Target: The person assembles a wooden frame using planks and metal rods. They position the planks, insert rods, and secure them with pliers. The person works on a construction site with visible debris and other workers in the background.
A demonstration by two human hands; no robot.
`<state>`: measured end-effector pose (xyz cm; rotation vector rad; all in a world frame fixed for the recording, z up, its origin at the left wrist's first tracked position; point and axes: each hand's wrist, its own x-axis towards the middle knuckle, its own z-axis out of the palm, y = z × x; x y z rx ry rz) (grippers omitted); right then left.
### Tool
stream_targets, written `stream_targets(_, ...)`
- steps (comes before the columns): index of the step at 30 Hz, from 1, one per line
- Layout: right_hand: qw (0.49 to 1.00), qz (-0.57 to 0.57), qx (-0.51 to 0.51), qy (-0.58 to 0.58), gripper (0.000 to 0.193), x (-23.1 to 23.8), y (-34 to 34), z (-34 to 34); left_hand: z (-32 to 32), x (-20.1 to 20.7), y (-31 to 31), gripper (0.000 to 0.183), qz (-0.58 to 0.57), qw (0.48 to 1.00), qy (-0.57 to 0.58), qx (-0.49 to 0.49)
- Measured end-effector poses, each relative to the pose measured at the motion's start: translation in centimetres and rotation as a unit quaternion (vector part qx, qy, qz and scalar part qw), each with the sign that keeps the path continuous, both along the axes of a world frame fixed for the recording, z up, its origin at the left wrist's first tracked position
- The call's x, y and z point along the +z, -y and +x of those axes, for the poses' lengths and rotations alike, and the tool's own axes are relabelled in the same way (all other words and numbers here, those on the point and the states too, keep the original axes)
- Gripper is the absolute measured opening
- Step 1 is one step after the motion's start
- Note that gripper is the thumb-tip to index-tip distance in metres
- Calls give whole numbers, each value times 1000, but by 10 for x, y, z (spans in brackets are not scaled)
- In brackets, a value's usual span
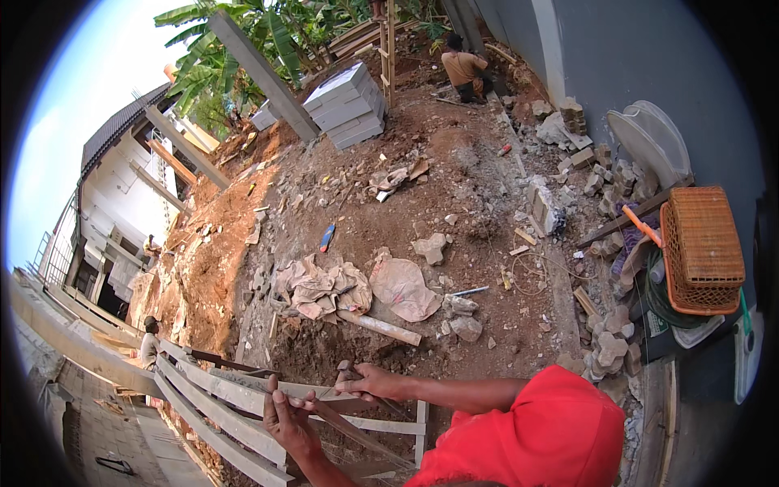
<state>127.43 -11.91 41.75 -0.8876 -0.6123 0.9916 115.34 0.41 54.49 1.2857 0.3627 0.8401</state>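
Observation:
My right hand [372,383] is closed around a hammer [347,371], gripping it close to the grey head; its handle runs down behind the hand. Left of it, my left hand [290,424] is raised with fingers bent toward the thumb, and whatever is between them is too small to make out. Both hands are above a frame of pale wooden slats [235,410]. A thin brown wooden strip [357,434] slants down to the right from between the hands.
Crumpled paper sacks [316,288], a pale pole [379,327] and stones [466,328] lie on the dirt beyond. Rubble and an orange basket [703,252] line the grey wall at right. A stack of white blocks [347,105] and a crouching person [464,69] are farther off.

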Motion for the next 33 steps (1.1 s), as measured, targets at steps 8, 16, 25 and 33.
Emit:
stream_targets(8, 957, 61, 268, 91, 30, 63, 18, 12, 3, -30, -33, 38, 39, 993, -92, 62)
stream_targets(16, 997, -71, -39, 11, 22, 9, 9, 18, -19, 4, 2, 40, -1, 998, -49, 47)
stream_targets(25, 936, -131, 259, 200, 26, 39, -2, -27, -36, -10, -11, 43, -66, 996, -39, 40)
stream_targets(33, 992, -48, 112, 12, 20, 19, -6, 2, -71, -55, -22, 37, -39, 967, -111, 228)
